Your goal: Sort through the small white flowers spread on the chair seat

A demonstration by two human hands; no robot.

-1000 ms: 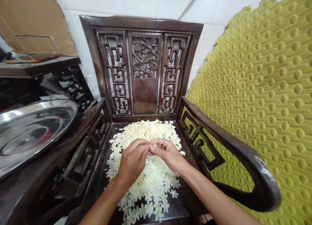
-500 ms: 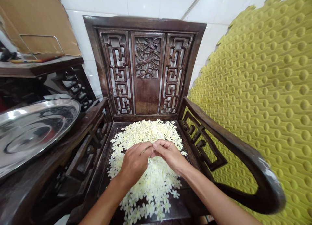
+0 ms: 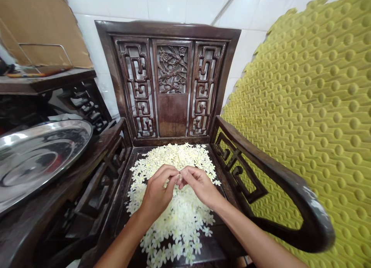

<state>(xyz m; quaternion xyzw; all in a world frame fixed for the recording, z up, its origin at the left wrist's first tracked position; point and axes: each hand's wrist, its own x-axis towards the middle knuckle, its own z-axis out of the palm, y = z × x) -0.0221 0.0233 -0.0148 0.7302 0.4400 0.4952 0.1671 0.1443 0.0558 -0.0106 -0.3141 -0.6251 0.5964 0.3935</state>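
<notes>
A thick heap of small white and pale yellow flowers covers most of the seat of a dark carved wooden armchair. Over the middle of this heap, my left hand and my right hand meet at the fingertips. Both are closed in a pinch, thumbs against forefingers. A tiny pale bit shows between the fingertips, too small and too covered by fingers to name. Blossoms lie below and beyond both hands.
On the left a round shiny metal tray rests beside the chair's armrest. Behind it stands a dark wooden table with cardboard above. A yellow bumpy foam mat leans at the right, against white tiles.
The view has shifted slightly. Both hands stay together over the flowers; the fingertips have turned a little, and the left thumb and fingers now show a gap behind the pinch.
</notes>
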